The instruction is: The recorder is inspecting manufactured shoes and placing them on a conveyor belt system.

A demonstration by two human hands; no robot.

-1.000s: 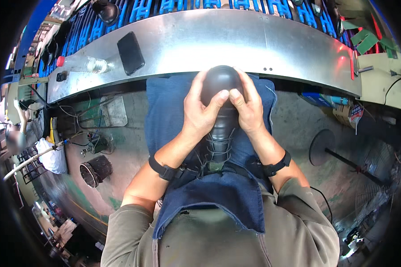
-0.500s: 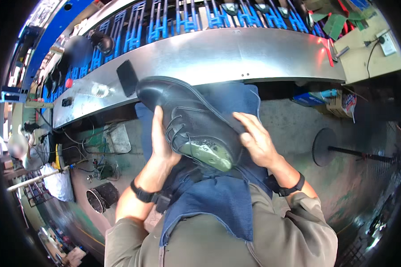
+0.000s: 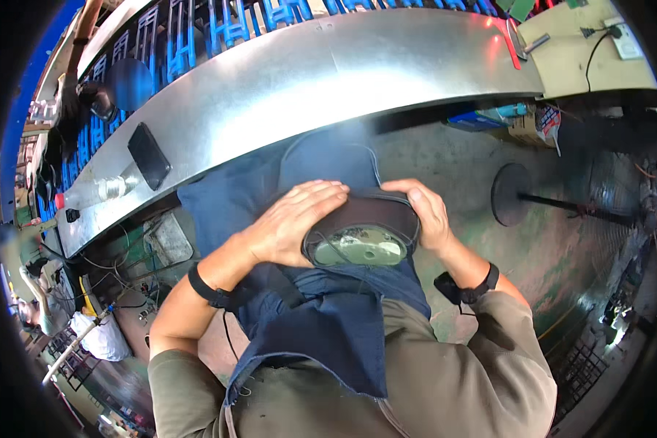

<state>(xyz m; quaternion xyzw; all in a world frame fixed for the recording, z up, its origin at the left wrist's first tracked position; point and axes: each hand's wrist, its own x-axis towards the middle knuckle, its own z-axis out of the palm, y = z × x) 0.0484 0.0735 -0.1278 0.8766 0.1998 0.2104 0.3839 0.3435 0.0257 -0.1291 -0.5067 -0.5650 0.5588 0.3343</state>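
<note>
A black lace-up shoe (image 3: 365, 213) rests over my lap on a dark blue apron (image 3: 306, 336). Its opening faces me, and a green shoe last (image 3: 361, 250) fills it. My left hand (image 3: 288, 225) lies across the shoe's left side, fingers over its top and thumb low by the opening. On the right, my right hand (image 3: 427, 212) grips the edge, its fingertips curled over the upper rim. Both hands press the shoe between them. The toe part is mostly hidden from view.
A curved metal bench (image 3: 285, 102) runs in front of me. On it lie a black phone-like slab (image 3: 150, 156) and a clear bottle-like item (image 3: 112, 187). Blue racks (image 3: 226, 29) stand behind. To the right are a round black disc on a rod (image 3: 509, 194) and a cardboard box (image 3: 536, 125).
The shoe has turned and tipped, so its opening now faces me and its toe no longer shows. My left hand has moved from beneath its side to over it. The view has shifted.
</note>
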